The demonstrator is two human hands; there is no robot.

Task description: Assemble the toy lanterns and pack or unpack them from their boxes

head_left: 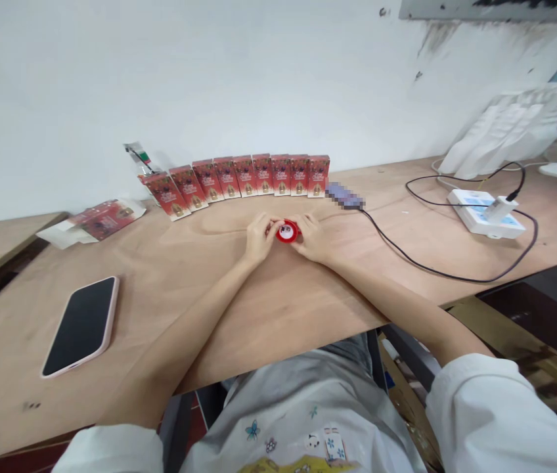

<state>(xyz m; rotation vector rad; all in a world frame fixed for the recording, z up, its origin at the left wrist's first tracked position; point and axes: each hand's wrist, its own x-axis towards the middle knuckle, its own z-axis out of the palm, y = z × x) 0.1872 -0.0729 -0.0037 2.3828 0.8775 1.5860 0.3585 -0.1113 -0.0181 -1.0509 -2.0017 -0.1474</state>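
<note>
Both of my hands meet at the middle of the wooden table (278,309), gripping a small round red object (287,231) with a white face. My left hand (259,238) pinches its left side with curled fingers. My right hand (312,236) closes round its right side. Just behind them, a row of several red printed boxes (246,176) stands upright along the white wall.
A phone in a pink case (81,325) lies face up at the left. Flattened red and white packaging (94,222) lies at the far left. A white power strip (485,213) with a plug and black cable (431,263) sits at the right. White bags (510,128) lean against the wall.
</note>
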